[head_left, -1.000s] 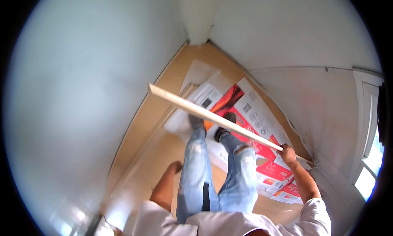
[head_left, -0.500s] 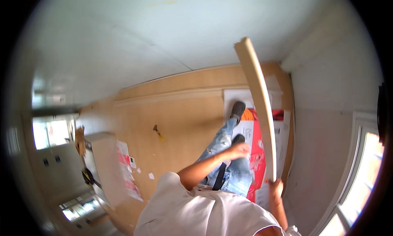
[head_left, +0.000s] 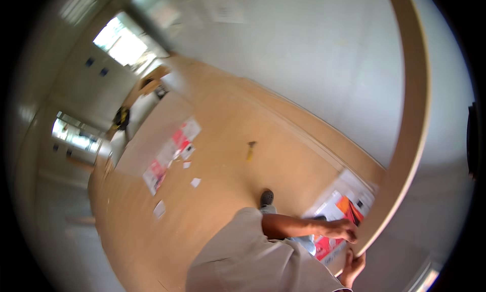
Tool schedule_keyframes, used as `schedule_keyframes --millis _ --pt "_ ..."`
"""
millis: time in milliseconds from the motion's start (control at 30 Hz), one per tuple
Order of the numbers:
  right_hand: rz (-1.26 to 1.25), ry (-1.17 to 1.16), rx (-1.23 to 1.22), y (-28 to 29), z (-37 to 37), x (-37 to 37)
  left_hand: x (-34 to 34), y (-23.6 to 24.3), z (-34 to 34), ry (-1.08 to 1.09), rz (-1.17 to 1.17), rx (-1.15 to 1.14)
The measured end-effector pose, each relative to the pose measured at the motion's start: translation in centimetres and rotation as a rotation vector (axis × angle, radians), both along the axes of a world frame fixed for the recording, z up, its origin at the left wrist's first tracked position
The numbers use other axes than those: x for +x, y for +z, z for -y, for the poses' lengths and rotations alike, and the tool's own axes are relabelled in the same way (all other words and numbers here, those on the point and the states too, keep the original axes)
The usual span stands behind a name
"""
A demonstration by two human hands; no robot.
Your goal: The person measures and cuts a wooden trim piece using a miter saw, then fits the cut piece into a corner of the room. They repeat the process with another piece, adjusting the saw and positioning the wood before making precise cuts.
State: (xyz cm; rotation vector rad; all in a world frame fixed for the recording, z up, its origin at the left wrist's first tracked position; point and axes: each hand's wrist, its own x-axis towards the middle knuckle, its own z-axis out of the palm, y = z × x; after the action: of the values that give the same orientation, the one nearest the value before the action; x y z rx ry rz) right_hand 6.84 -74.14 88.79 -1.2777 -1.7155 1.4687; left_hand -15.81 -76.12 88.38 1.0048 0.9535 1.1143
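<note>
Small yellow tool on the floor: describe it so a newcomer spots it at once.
Start at the wide tan floor below the white wall. Near its middle, apart from the scattered papers to the left, lies the small yellow tool. It is the only yellow thing on bare floor, alone.

Beige shirt [head_left: 243,261], jeans, grey shoe [head_left: 267,197]

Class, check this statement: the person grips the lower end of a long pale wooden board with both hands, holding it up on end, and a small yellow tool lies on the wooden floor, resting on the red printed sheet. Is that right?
Not quite. In the head view the yellow tool lies on bare wooden floor, well apart from the red printed sheet. The rest holds: left hand and right hand grip the lower end of the board, which stands up on end.
</note>
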Motion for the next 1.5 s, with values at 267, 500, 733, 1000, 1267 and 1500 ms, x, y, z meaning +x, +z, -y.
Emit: schedule_keyframes --millis 267,500,733,1000,1267,1500 --pt "0.129 0.471 -0.086 -7.2 3.7 -9.8 -15.9 3.6 7.1 0.517 0.138 0.095" --pt "0.173 0.686 -0.173 -11.0 6.3 -21.7 -31.1 8.0 17.3 0.871 -0.575 0.033" --pt "0.03 0.713 -0.181 -15.6 5.7 -32.5 -43.0 21.8 32.5 0.885 -0.162 0.605" --pt "0.547 0.885 0.026 -6.9 9.9 -54.4 -48.8 32.2 43.5 0.756 -0.254 1.235" --pt "0.583 1.0 0.115 -6.8 10.9 -74.0 -59.3 32.0 48.4 0.987 -0.199 1.189" --pt "0.549 1.044 0.112 -8.8 15.0 -91.4 -75.6 28.6 57.0 0.899 -0.139 1.29"
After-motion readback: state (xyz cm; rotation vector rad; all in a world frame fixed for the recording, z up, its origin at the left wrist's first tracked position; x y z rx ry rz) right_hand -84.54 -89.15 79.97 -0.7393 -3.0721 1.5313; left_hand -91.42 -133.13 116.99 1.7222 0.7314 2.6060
